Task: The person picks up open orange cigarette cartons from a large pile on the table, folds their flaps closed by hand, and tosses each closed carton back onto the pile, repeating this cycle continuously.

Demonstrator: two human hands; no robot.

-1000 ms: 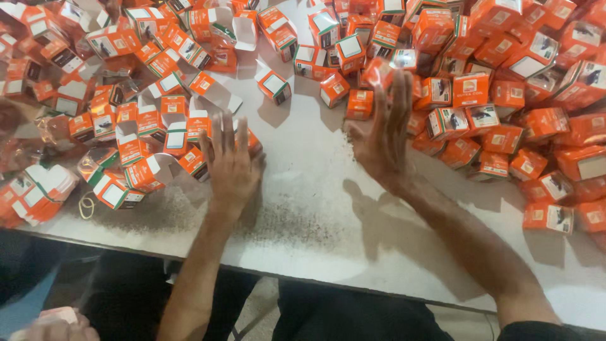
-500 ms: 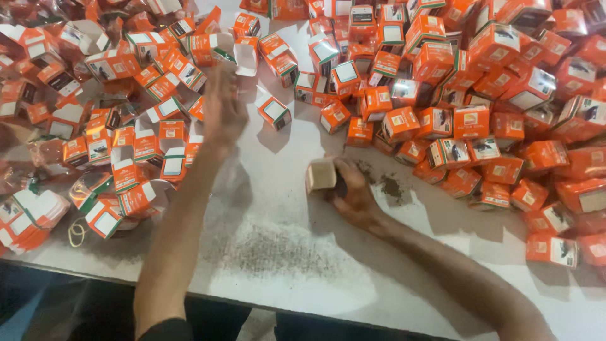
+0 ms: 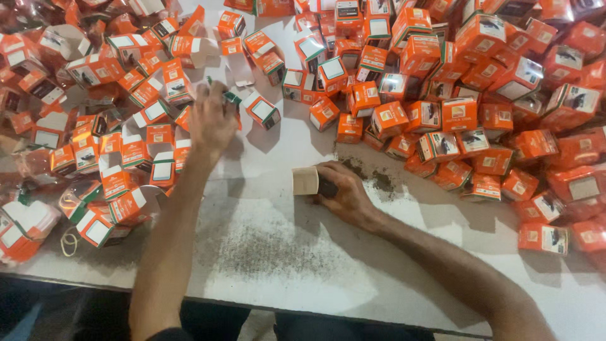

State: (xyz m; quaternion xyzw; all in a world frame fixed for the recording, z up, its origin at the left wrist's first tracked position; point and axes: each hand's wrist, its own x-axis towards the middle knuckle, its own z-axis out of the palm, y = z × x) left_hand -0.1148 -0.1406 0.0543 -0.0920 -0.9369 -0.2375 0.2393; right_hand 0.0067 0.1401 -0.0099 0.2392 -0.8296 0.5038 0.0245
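Since half a second ago, the left hand (image 3: 211, 123) has drawn back a little from the far heap and now hovers over the orange cartons (image 3: 151, 117) at the left, while the right hand (image 3: 344, 189) has stayed put on the white counter (image 3: 271, 252), the plain tan box (image 3: 305, 180) at its fingertips.

Head view, the only one: the right hand curls loosely round something dark just behind the tan box, fingers bent and closed on it, the box touching them on the left side. Dark crumbs (image 3: 375, 180) lie scattered just beyond that hand, and a wider dusting of dark powder (image 3: 265, 249) spreads nearer the counter's front edge. The left hand is blurred; its fingers seem half spread above a small orange-and-white carton (image 3: 262, 110), and I cannot tell whether it grips anything. More orange cartons (image 3: 480, 95) are heaped at the right.

My reading is that this is the picking step: one hand steadies the tan box while the other fetches an outer carton. The next move would call for a clean pinch on a single carton, without dragging its neighbours.
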